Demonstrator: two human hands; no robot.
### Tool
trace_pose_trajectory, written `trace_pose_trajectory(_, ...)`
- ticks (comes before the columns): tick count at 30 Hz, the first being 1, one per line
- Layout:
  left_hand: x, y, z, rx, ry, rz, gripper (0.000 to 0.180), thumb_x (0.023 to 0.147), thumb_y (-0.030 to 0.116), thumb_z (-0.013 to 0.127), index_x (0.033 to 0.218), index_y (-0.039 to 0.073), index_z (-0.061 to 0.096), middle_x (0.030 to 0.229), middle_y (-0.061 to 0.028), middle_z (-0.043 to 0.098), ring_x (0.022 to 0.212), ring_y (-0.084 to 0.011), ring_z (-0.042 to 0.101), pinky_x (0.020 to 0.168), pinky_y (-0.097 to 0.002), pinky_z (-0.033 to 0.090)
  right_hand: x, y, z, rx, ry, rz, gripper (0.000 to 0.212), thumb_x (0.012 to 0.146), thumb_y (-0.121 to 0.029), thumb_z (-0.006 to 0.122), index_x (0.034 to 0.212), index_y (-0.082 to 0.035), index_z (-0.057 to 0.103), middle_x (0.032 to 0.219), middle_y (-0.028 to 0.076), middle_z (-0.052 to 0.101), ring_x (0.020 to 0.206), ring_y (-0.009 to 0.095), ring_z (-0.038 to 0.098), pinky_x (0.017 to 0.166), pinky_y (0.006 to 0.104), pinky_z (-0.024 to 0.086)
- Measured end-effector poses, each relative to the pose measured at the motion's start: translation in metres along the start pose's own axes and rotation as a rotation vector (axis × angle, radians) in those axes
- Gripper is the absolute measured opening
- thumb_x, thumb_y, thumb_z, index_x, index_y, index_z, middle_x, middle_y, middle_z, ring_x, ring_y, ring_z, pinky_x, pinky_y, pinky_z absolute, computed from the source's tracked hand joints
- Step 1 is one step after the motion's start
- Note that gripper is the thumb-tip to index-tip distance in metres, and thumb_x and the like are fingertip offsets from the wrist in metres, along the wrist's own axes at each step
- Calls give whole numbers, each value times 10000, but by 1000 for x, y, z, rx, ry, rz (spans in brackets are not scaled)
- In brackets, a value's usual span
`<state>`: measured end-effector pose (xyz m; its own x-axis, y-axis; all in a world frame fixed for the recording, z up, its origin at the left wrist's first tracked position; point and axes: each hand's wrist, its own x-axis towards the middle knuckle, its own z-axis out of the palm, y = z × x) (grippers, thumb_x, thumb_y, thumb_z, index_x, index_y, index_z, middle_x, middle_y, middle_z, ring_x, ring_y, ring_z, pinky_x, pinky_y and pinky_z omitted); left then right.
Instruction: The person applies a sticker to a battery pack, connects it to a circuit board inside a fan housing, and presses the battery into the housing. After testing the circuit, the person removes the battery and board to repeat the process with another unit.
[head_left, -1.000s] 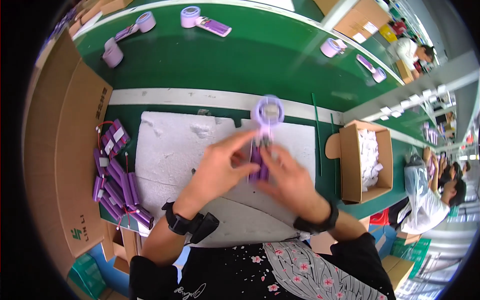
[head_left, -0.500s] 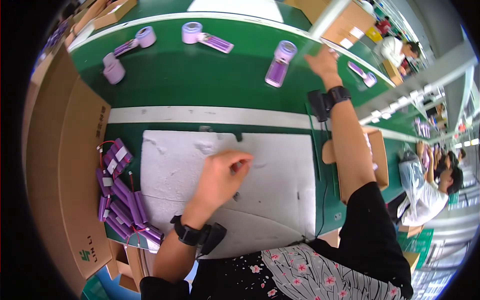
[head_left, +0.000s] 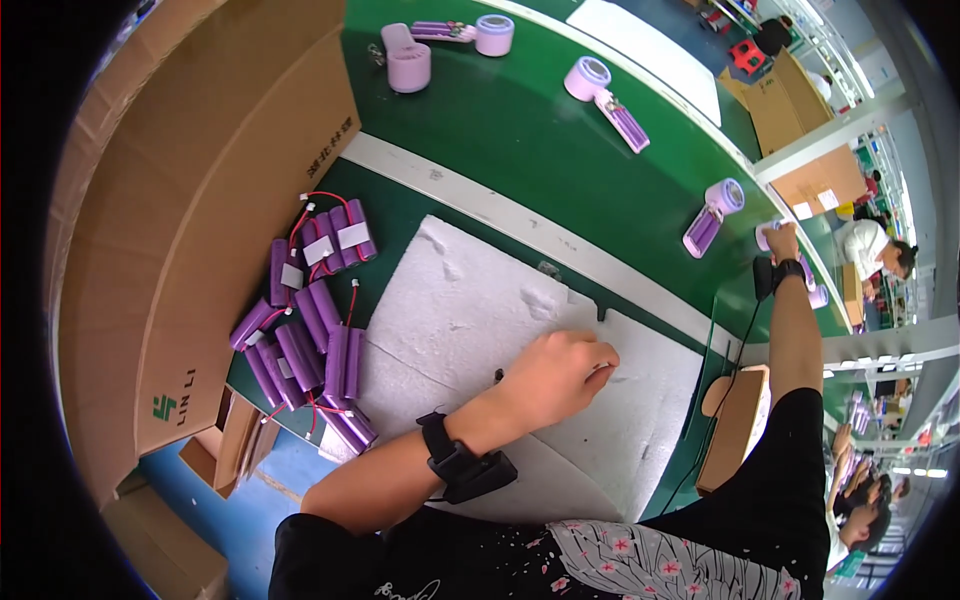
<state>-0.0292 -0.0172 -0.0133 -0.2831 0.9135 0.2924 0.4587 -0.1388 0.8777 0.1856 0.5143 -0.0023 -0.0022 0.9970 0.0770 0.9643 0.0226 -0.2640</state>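
My left hand hovers over the white foam sheet, its fingers curled together; what they hold, if anything, is hidden. At the far right, my right hand is stretched across the green belt with its fingers closed round a pink round-headed device. Left of it lies a similar device, its handle showing purple inside. Farther left on the belt are another such device, one by the far edge and a pink one near the carton.
Several purple battery packs with red wires lie left of the foam. A tall brown carton walls off the left side. An open cardboard box and a black cable stand right. A white rail borders the belt; other people sit beyond.
My right hand has reached farther right and closed on a pink device. The view has turned right, so the bench appears tilted. My left hand stays over the foam, fingers curled.
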Motion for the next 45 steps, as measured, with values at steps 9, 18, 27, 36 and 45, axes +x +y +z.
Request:
trace_pose_trajectory(9, 13, 1, 12, -35, -36, 79, 78, 826, 56, 669, 893, 45, 709, 818, -125, 671, 723, -328, 661, 674, -400, 540, -1, -9, -46, 57, 502, -53, 710, 740, -330, 755, 1261, 52, 462, 1180, 266, 628, 1083, 368, 638, 732, 390, 589)
trace_pose_trajectory(18, 9, -4, 3, 4, 8, 41, 86, 822, 59, 675, 897, 56, 717, 848, -128, 686, 723, -318, 674, 683, -395, 548, -261, -138, -125, 635, -415, -608, 435, 839, -90, 701, 1232, -39, 520, 1138, 93, 589, 883, 176, 653, 662, 281, 560)
trace_pose_trajectory(27, 11, 11, 6, 20, -17, 91, 88, 835, 101, 678, 918, 81, 701, 859, -114, 670, 771, -321, 663, 702, -414, 538, -360, -15, -153, 49, -644, -586, 478, 719, -87, 773, 1134, -48, 540, 1014, 74, 590, 730, 139, 614, 611, 253, 500)
trace_pose_trajectory(36, 15, 15, 9, 44, -45, 91, 77, 845, 122, 667, 910, 91, 694, 863, -108, 666, 800, -326, 662, 713, -427, 534, -361, 4, -151, -425, -525, -703, 428, 701, -199, 782, 1052, -35, 600, 1042, 166, 648, 898, 332, 639, 754, 373, 523)
trace_pose_trajectory(45, 17, 32, -1, -114, 348, -42, 123, 873, 145, 666, 825, 49, 606, 794, -91, 613, 671, -297, 626, 600, -406, 504, -299, -223, -92, 87, -694, -1005, 474, 875, -265, 724, 1250, -49, 531, 997, 38, 606, 811, 150, 612, 654, 297, 511)
